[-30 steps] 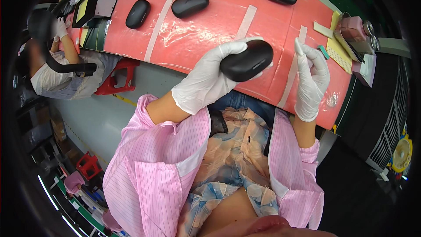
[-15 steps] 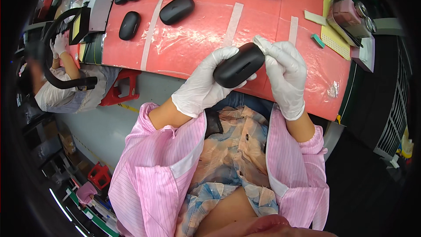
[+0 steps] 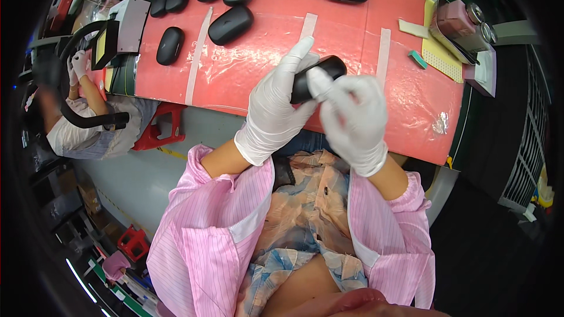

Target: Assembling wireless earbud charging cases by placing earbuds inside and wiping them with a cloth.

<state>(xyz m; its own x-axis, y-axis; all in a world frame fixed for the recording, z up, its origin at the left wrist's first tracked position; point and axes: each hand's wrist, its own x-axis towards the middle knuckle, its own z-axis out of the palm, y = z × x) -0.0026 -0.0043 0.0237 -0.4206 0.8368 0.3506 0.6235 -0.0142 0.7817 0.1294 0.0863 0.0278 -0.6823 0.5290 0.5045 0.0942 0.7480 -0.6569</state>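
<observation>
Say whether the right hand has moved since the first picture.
Yes: the right hand has moved left, away from the teal block, to the black case.

The worktop [image 3: 235,76] is showing a salmon red, with pale pink strips [image 3: 308,26] crossing it. Along its far edge, several cases [image 3: 231,24] are showing plain black, and the held case [image 3: 335,68] by the near edge is matching them. The left hand [image 3: 276,103] and right hand [image 3: 355,117] are both wearing plain white. Towards the far right corner, a yellow sheet [image 3: 445,61] is carrying rows of dots, while a small block [image 3: 418,59] is showing teal. Below the near edge, a pink jacket [image 3: 205,246] is displaying thin darker stripes, and a shirt [image 3: 299,211] is mixing peach and blue patches.
</observation>
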